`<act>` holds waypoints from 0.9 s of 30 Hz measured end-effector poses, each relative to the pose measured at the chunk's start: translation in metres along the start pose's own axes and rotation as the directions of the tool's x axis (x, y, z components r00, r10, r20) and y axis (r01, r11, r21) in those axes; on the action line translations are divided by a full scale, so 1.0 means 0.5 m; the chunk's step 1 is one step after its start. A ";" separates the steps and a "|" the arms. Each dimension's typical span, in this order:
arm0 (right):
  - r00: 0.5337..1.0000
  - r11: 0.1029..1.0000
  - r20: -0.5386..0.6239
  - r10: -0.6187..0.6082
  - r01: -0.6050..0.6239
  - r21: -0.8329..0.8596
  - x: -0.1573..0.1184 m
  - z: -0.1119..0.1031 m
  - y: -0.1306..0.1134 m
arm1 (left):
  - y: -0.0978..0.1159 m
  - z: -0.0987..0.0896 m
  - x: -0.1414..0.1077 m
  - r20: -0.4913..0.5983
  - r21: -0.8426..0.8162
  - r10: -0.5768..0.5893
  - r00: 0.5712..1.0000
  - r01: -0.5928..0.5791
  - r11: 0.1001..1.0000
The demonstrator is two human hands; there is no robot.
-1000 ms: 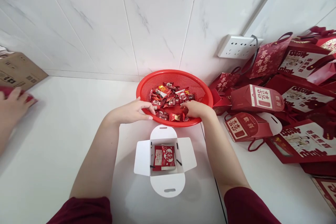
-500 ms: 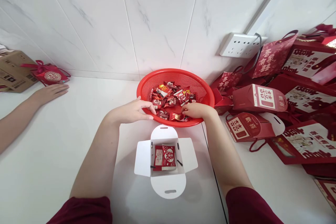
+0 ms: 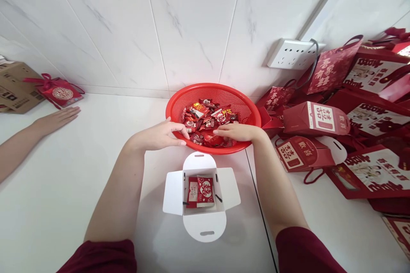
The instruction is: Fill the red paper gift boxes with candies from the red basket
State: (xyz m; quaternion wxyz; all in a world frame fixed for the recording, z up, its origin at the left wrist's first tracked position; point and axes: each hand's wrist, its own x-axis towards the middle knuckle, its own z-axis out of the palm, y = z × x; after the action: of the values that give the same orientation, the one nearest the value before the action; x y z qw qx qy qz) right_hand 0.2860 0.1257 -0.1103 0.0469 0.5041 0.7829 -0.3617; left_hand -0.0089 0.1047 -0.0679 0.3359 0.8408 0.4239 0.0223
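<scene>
A red plastic basket holds several wrapped candies, mostly red and dark brown. My left hand rests at its left front rim, thumb and fingers apart, with nothing visible in it. Inside the front right of the basket, my right hand lies over the candies, fingers stretched out above a shiny red candy; its thumb is partly hidden. Nearer to me stands a white-lined gift box with its flaps spread out. In it lie red packets with white characters.
Red gift boxes and bags are piled at the right, below a power strip. At the left, another person's hand lies on the white table near a small red gift bag and a cardboard box.
My right hand has shifted slightly left over the candies, and its curled fingers have stretched out. My left hand stays at the rim. The other person's hand has slid slightly left and nearer.
</scene>
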 end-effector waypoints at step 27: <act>0.987 0.991 0.091 -0.136 0.137 -0.003 -0.001 0.003 0.000 | 0.007 -0.001 -0.002 -0.001 -0.023 -0.002 1.000 0.002 1.000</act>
State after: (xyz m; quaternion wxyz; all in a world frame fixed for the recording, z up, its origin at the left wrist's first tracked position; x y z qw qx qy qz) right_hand 0.2856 0.1244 -0.1113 0.0598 0.4322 0.8142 -0.3831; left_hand -0.0072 0.1028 -0.0653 0.3452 0.8364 0.4248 0.0273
